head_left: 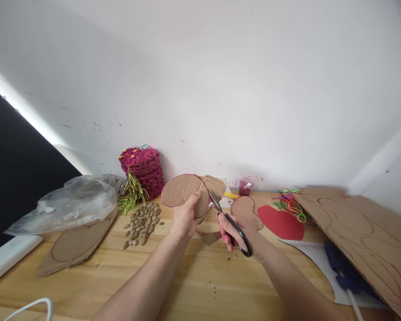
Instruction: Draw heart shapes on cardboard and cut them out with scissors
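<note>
A person's left hand (187, 216) pinched a brown cardboard oval (178, 191), thumb flat on its upper face, the fingers mostly hidden beneath. The right hand (234, 228) was curled around the black handles of a pair of scissors (216, 203), whose metal blades pointed away from the person at the oval's right side, beside its red outline. The oval was raised above the wooden table (183, 285), past its middle towards the far edge, which ran along a white wall (254, 89).

Just left of the hands, a heap of small brown shell-like pieces (143, 223) lay on the table. Behind it, near the far edge, stood a magenta woven container (142, 171) with a yellow-green tassel (133, 194). Towards the far left corner, a clear plastic bag (73, 203) partly covered another outlined cardboard piece (76, 243).

Right of the hands lay a rounded cardboard cutout (245, 211), then a red shape (280, 222) and tangled bright cords (294, 205). A small cup of dark red (245, 186) stood by the far edge. Large cardboard sheets (357, 236), marked with red curves, filled the table's right side.
</note>
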Available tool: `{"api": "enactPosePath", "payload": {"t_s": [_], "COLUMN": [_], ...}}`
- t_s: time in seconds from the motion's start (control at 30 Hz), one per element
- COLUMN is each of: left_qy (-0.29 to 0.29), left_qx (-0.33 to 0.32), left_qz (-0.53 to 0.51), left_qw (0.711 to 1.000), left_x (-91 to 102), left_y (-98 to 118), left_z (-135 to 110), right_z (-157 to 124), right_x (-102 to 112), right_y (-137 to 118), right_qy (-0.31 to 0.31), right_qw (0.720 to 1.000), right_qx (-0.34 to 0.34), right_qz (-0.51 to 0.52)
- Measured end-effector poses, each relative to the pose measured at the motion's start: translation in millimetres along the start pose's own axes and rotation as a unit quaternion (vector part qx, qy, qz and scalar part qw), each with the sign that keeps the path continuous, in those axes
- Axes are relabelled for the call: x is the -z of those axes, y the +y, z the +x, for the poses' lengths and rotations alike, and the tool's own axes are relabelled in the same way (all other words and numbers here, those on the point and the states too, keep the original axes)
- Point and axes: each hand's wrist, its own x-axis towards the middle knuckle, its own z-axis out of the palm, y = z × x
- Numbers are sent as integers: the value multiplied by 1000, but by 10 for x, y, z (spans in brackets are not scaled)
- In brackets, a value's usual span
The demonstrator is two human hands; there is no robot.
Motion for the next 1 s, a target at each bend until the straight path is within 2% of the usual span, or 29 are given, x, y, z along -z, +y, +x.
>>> {"api": "enactPosePath", "payload": {"t_s": [0.27,0.43,0.53,0.87,1.0], "left_qy": [-4,-30,-56,-117,-124], "left_qx": [-11,-28,-34,37,33], "left_qz": [9,41,57,80,73], "left_qw": [1000,998,996,989,989], "left_x": [26,61,44,-3,1], "left_y": [-8,-65,-85,-35,-38], "left_z": [28,2,-50,-197,-196], "right_z": [-12,-9,2,49,46], "right_x": [27,-11,-26,-15,-7], "right_y": [32,18,30,112,122], "right_qy": [-13,-15,10,65,68], "right_qw": [1000,999,998,993,990], "right_qx": [-2,-1,15,88,116], "right_qz": [-19,34,67,48,35]}}
